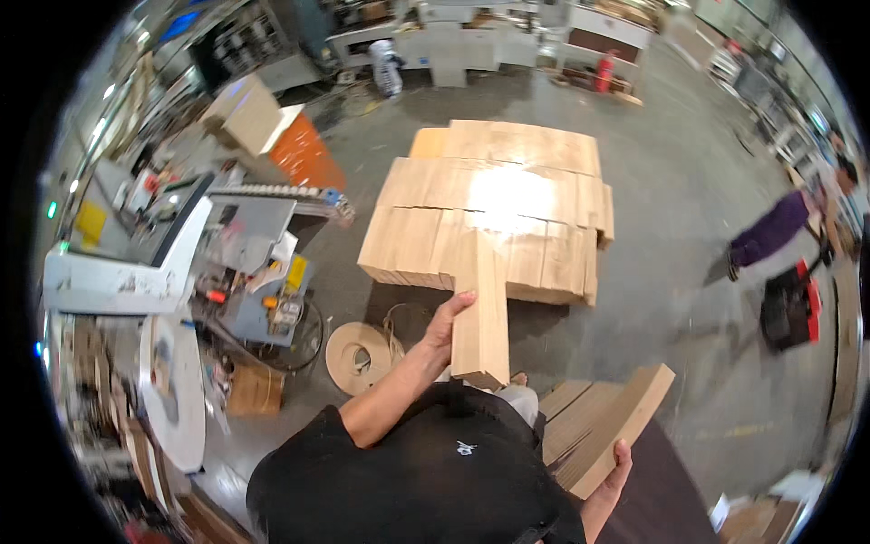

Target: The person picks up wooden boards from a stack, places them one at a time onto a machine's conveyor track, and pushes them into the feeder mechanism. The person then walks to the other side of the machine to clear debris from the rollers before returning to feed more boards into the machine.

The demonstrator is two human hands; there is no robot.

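Note:
My left hand (448, 322) is closed round the side of a long pale wood block (480, 317), held out in front of my body. Its far end overlaps the near edge of a large stack of wood blocks (426, 238) in rows. Low on my right, my right hand (613, 473) grips the near end of a second wood block (618, 428), which slants away to the right. Beneath that one, more wood pieces (573, 405) lie side by side on a dark brown surface (666, 480).
A coil of tan strap (355, 358) lies on the floor by my left side. Left of me stands a machine with a white frame (127, 276), near an orange-wrapped pile (304, 152). At right, a person in purple trousers (770, 227) is beside a black and red cart (788, 308).

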